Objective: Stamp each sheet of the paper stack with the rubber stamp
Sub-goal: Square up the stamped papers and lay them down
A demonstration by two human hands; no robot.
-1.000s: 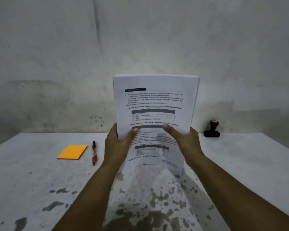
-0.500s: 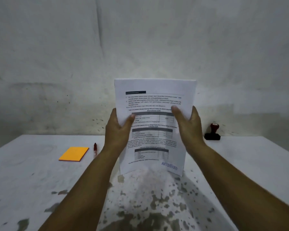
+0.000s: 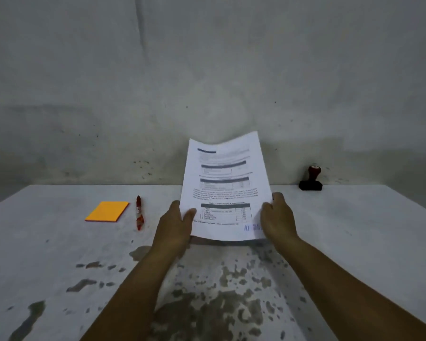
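A stack of printed white sheets, the paper stack [image 3: 225, 188], is held tilted back above the table, its lower edge close to the surface. The top sheet carries text, tables and a blue stamp mark near its lower right corner. My left hand [image 3: 176, 228] grips the stack's lower left edge, thumb on top. My right hand [image 3: 277, 219] grips the lower right edge and covers part of the blue mark. The rubber stamp [image 3: 310, 179], with a dark red handle on a black base, stands alone at the table's far right by the wall.
An orange sticky-note pad [image 3: 107, 211] and a red pen [image 3: 139, 212] lie left of my hands. The white table [image 3: 59, 254] has worn, flaked patches near me. A grey wall [image 3: 207, 70] rises right behind the table's far edge.
Both hands have brought the stack down from upright toward the table and tilted it backward. My grip has slid to the stack's lower corners.
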